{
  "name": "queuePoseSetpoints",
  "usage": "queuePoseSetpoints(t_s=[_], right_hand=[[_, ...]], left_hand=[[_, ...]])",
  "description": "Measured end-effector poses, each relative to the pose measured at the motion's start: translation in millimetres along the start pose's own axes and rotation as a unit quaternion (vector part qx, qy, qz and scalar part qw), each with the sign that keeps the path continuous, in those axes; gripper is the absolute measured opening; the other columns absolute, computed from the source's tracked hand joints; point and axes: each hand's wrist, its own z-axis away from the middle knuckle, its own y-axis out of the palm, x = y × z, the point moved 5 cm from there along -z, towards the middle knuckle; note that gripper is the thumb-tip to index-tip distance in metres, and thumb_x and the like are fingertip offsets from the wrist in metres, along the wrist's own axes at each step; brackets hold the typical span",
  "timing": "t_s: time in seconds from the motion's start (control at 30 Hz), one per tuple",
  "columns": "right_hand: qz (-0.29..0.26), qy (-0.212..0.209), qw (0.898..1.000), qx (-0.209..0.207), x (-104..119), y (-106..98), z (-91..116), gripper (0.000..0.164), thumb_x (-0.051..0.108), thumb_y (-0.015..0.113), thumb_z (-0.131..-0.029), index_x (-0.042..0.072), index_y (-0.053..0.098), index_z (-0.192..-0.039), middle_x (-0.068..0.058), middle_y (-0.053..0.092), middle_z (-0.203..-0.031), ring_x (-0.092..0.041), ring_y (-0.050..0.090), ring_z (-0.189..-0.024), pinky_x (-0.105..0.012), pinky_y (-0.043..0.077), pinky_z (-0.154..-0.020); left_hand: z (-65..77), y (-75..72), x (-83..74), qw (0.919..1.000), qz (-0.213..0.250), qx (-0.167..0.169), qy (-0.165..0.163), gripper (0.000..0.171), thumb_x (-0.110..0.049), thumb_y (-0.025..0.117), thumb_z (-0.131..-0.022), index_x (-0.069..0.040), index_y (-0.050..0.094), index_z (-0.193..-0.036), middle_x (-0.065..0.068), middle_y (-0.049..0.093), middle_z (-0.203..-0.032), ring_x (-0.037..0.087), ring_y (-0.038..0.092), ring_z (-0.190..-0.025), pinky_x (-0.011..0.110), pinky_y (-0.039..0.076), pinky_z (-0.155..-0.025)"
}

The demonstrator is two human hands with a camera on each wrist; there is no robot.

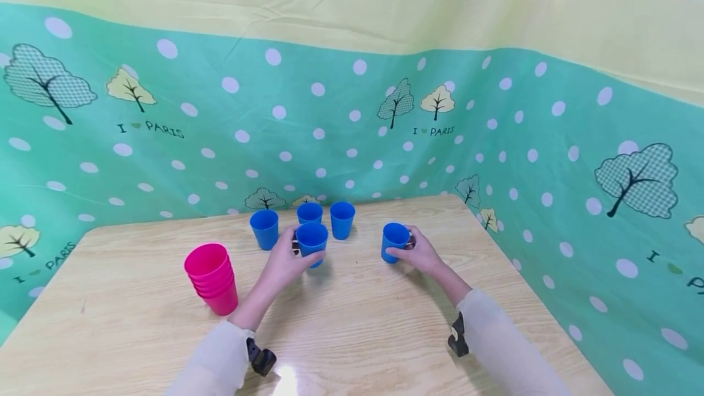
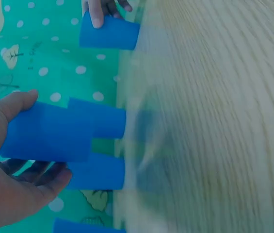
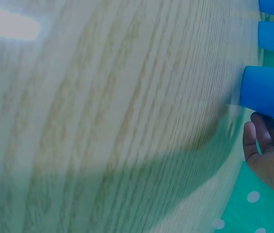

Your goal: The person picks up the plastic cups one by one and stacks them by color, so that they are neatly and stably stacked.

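My left hand [image 1: 285, 261] grips a blue cup [image 1: 311, 238], thumb on the near side and fingers around the far side. In the left wrist view, the base of this cup [image 2: 49, 131] hangs off the tabletop. Farther right, my right hand [image 1: 425, 255] holds another blue cup [image 1: 393, 238], its thumb across the front. That cup [image 3: 270, 92] appears upright at the edge of the right wrist view, with fingertips right at its side. Behind the left hand's cup stand three more upright blue cups: one left [image 1: 264, 231], one middle [image 1: 310, 211], one right [image 1: 343, 222].
A leaning-looking stack of nested pink cups [image 1: 211, 280] stands left of my left forearm. The wooden table [image 1: 352, 335] ends at a green dotted cloth [image 1: 308, 90] hanging behind it and along the right side. Black wrist cameras sit on both sleeves.
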Motion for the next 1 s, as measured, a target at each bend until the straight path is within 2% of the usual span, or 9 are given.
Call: queuePoseSetpoints(t_s=[0.23, 0.57, 0.77, 1.0], right_hand=[[0.005, 0.004, 1.0, 0.0, -1.1, 0.2, 0.5, 0.074, 0.034, 0.074, -0.079, 0.009, 0.036, -0.138, -0.016, 0.055, -0.125, -0.028, 0.056, -0.11, -0.042, 0.049, -0.091], [0.005, 0.011, 1.0, -0.001, -4.8, 0.9, 1.6, 0.075, 0.034, 0.075, -0.078, 0.009, 0.037, -0.137, -0.016, 0.056, -0.124, -0.028, 0.057, -0.109, -0.042, 0.049, -0.09], [0.012, 0.011, 1.0, -0.004, -2.7, 0.7, -0.1, 0.074, 0.035, 0.074, -0.079, 0.009, 0.037, -0.137, -0.015, 0.056, -0.124, -0.029, 0.056, -0.109, -0.042, 0.048, -0.091], [0.01, 0.005, 1.0, 0.001, -0.6, 0.5, -0.4, 0.072, 0.035, 0.074, -0.08, 0.01, 0.037, -0.136, -0.015, 0.056, -0.125, -0.029, 0.056, -0.111, -0.043, 0.048, -0.093]], left_hand=[[-6.2, 13.3, -13.7, 0.9998, 0.004, 0.002, 0.017, 0.078, -0.032, 0.076, -0.077, -0.009, 0.035, -0.139, 0.014, 0.047, -0.136, 0.032, 0.05, -0.121, 0.046, 0.046, -0.097], [-17.5, 36.4, -30.6, 0.9987, 0.016, 0.027, 0.04, 0.076, -0.031, 0.078, -0.076, -0.01, 0.037, -0.137, 0.012, 0.05, -0.132, 0.03, 0.055, -0.115, 0.044, 0.05, -0.094], [-25.7, 48.0, -45.4, 0.9976, 0.018, 0.041, 0.053, 0.079, -0.035, 0.077, -0.076, -0.012, 0.035, -0.139, 0.011, 0.05, -0.134, 0.029, 0.054, -0.116, 0.043, 0.049, -0.094], [-35.6, 61.8, -67.2, 0.9946, 0.023, 0.057, 0.083, 0.076, -0.036, 0.076, -0.077, -0.015, 0.035, -0.138, 0.009, 0.052, -0.13, 0.026, 0.054, -0.114, 0.041, 0.049, -0.093]])
